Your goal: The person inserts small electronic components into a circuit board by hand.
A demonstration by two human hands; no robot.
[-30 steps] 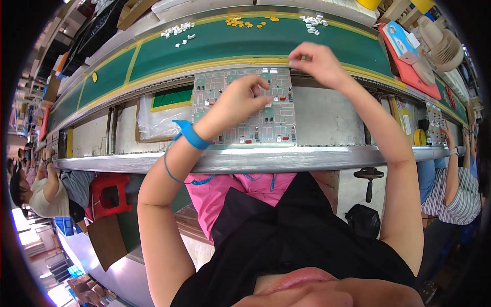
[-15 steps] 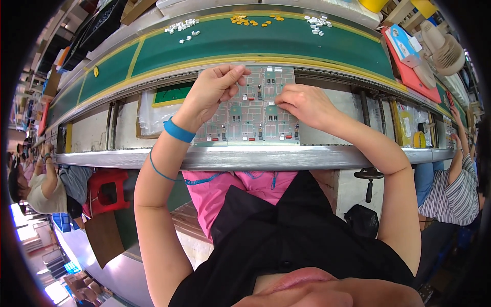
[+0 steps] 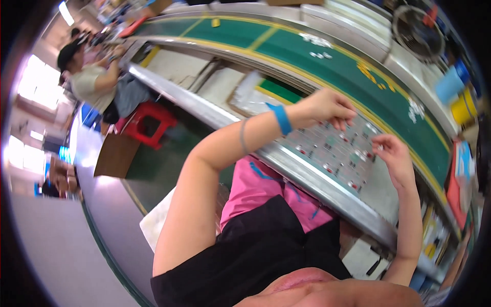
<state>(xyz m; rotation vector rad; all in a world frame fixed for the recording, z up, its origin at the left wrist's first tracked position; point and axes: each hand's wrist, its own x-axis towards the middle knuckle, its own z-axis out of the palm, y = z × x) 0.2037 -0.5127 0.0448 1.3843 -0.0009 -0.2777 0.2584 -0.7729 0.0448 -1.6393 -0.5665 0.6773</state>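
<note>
The circuit board panel (image 3: 330, 148) lies at a slant in front of the person's lap, just beyond the metal rail (image 3: 332, 197) along the near edge. Small red, white and dark components dot its pale, line-marked face.

The left hand (image 3: 327, 108) hangs over the far left part of the panel and hides some of it. Its fingers curl inward with the tips close together — blur makes it impossible to tell whether they pinch anything. A blue wristband (image 3: 283, 118) circles that wrist.

The right hand (image 3: 396, 157) is at the panel's right side, thumb and forefinger bent toward each other; whether they meet, hold a part or touch the panel cannot be told.

Beyond the panel runs a long green worktop (image 3: 342, 77) edged in yellow. On it lie loose white pieces (image 3: 314, 39), orange pieces (image 3: 364, 69) farther right, and a second white group (image 3: 414, 110) past those — all apart from both hands. Left of the panel, a green sheet (image 3: 281, 90) with a yellow border is partly in view.

A fan (image 3: 417, 36) stands at the upper right. Off to the left, a co-worker (image 3: 93, 82) is at the same line, near a red stool (image 3: 148, 138).
</note>
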